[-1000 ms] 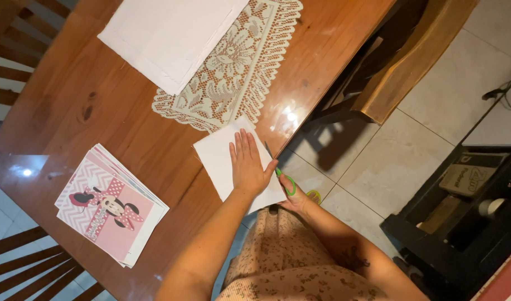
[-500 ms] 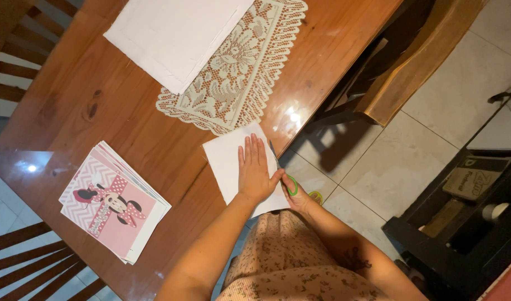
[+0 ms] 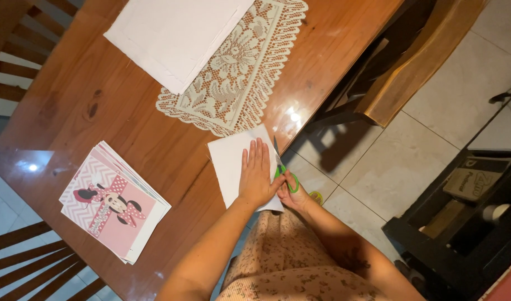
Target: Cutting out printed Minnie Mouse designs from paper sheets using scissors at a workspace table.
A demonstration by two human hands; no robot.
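Note:
My left hand [image 3: 257, 177] lies flat, fingers together, on a white sheet of paper [image 3: 228, 163] at the near edge of the wooden table [image 3: 127, 117]. Just right of it, my right hand [image 3: 294, 193] grips green-handled scissors [image 3: 281, 169], whose blades run along the sheet's right edge, pointing away from me. The lower right corner of the sheet is hidden under my hands.
A stack of pink cartoon-mouse cards [image 3: 111, 200] lies to the left. A lace doily [image 3: 238, 72] with a stack of white sheets [image 3: 174, 33] on it sits farther away. A wooden chair [image 3: 411, 61] stands at the right; tiled floor and a black shelf [image 3: 467, 223] beyond.
The view has shifted slightly. The scissors have come up along the sheet's right edge, with the blades now showing beside my left fingers. My left hand stays pressed on the paper.

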